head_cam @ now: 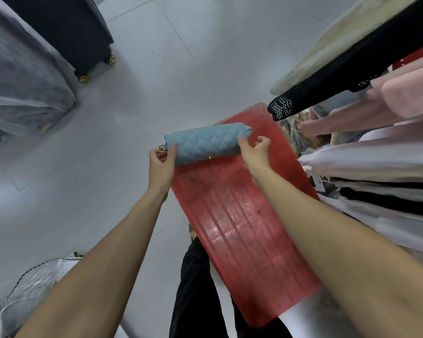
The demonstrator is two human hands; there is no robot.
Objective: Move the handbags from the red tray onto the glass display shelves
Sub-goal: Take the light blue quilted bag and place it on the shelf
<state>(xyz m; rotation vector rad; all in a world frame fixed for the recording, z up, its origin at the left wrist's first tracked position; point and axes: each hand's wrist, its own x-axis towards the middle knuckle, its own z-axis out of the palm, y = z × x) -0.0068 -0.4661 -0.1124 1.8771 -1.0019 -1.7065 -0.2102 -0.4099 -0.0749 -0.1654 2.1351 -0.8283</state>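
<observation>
One light-blue quilted handbag (205, 142) is the only bag showing on the red tray (242, 228), lying across its far end. With no glass shelf in view, the job looks nearly done, this bag still to go. The left hand (160, 164) grips the bag's left end beside a gold ring (160, 148), thumb on top. The right hand (257, 154) lays its thumb on the other end, fingers (263, 142) half-curled just beside it; whether they have a hold cannot be told.

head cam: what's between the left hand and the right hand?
The blue handbag fills the gap in the head view. The left hand holds its ring end and the right hand its other end, over the red tray.
</observation>
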